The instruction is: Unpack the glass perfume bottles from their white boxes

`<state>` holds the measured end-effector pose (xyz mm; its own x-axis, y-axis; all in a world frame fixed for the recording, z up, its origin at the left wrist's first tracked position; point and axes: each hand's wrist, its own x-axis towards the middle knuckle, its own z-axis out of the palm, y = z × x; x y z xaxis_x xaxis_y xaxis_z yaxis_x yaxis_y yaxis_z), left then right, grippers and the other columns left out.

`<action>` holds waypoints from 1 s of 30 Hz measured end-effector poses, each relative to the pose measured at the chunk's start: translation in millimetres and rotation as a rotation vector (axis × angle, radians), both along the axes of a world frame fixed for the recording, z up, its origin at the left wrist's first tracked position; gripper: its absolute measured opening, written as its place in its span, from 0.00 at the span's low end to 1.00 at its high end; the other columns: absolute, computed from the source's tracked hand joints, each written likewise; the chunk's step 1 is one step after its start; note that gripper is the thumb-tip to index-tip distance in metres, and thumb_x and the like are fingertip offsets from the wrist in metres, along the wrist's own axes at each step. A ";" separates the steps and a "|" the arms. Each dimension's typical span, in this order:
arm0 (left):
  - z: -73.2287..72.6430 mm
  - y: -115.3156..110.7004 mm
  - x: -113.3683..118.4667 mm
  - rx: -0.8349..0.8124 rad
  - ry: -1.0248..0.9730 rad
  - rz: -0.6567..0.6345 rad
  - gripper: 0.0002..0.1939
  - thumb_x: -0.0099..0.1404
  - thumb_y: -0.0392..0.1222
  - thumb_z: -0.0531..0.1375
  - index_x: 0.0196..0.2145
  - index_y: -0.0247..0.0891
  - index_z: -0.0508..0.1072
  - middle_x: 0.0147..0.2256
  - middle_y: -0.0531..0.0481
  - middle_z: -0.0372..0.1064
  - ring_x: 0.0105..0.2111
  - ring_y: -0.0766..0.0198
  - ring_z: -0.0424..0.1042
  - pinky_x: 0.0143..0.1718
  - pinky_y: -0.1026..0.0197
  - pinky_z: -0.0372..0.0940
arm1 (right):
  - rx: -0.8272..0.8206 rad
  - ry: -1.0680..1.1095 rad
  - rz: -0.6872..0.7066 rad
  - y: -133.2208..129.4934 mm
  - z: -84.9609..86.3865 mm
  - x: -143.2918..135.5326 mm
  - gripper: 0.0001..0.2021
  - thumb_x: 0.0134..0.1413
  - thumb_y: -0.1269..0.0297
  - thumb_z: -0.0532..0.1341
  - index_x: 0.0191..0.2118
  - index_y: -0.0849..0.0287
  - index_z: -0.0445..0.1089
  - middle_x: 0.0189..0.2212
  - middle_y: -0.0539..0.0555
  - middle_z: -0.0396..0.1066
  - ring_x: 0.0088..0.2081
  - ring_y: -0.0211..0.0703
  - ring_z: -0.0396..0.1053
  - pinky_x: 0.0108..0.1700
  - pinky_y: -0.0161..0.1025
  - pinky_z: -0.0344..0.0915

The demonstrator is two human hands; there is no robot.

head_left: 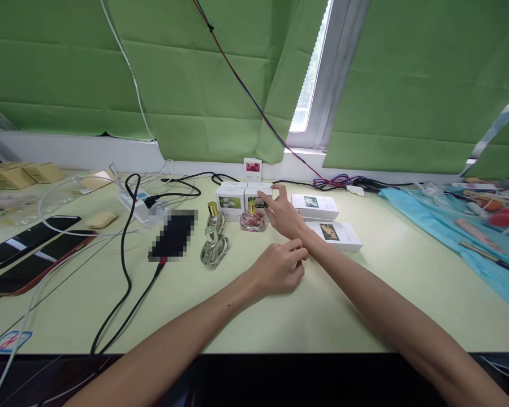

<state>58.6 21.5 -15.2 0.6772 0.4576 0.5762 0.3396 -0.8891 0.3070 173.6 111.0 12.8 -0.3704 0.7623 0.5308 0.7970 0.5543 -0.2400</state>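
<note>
My right hand (283,213) reaches to an upright white box (261,195), its fingers apart at the box's top right. Beside that box on the left stands a similar white box (231,203) with a flower picture. A pink glass bottle with a gold cap (252,220) is in front of them. Two clear bottles, one with a gold cap (215,217) and one with a silvery cap (214,249), stand to the left. Nearer the front, my left hand (282,265) rests on the table with curled fingers, close to my right forearm; nothing shows in it.
Two white boxes (314,207) (336,236) lie flat at the right. A small white box (253,169) stands behind. Phones (29,240), a power strip (133,204) and cables are left; a blue plastic sheet (441,226) with clutter is right.
</note>
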 end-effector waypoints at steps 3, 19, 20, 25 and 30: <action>0.3 -0.7 0.2 0.020 0.007 -0.007 0.06 0.61 0.31 0.53 0.31 0.38 0.67 0.31 0.52 0.66 0.24 0.69 0.57 0.24 0.61 0.51 | 0.052 0.058 -0.028 -5.9 1.1 8.7 0.24 0.66 0.71 0.52 0.65 0.57 0.60 0.63 0.68 0.50 0.42 0.48 0.70 0.40 0.45 0.70; -3.5 1.3 -1.4 0.004 0.062 -0.002 0.06 0.60 0.30 0.53 0.32 0.38 0.67 0.32 0.53 0.67 0.22 0.70 0.56 0.24 0.62 0.53 | 0.310 0.227 -0.182 -22.1 1.1 72.0 0.12 0.65 0.68 0.53 0.49 0.59 0.70 0.47 0.64 0.65 0.48 0.55 0.67 0.52 0.52 0.68; -3.4 1.5 -1.5 0.004 0.064 -0.002 0.06 0.60 0.30 0.53 0.32 0.38 0.67 0.32 0.53 0.67 0.22 0.70 0.56 0.24 0.62 0.53 | 0.307 0.223 -0.188 -22.3 0.6 72.7 0.12 0.65 0.68 0.53 0.49 0.58 0.70 0.46 0.64 0.65 0.49 0.55 0.67 0.52 0.52 0.68; -1.9 2.6 -1.9 -0.001 0.072 0.021 0.07 0.60 0.30 0.53 0.32 0.38 0.68 0.32 0.53 0.68 0.21 0.70 0.57 0.24 0.62 0.53 | 0.282 0.168 -0.202 -16.5 -7.1 77.0 0.12 0.65 0.67 0.53 0.47 0.59 0.71 0.44 0.64 0.68 0.49 0.56 0.66 0.54 0.52 0.66; 0.2 2.6 -2.4 -0.015 0.084 0.030 0.07 0.61 0.30 0.54 0.33 0.38 0.69 0.34 0.52 0.69 0.22 0.71 0.58 0.25 0.62 0.55 | 0.264 0.095 -0.249 -11.8 -12.9 84.9 0.13 0.66 0.63 0.55 0.49 0.61 0.72 0.48 0.66 0.68 0.50 0.57 0.65 0.54 0.53 0.64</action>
<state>56.3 24.0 -15.0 0.7087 0.4867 0.5108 0.3911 -0.8735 0.2898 258.6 99.2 -0.2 -0.1305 0.6549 0.7444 0.8960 0.3994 -0.1943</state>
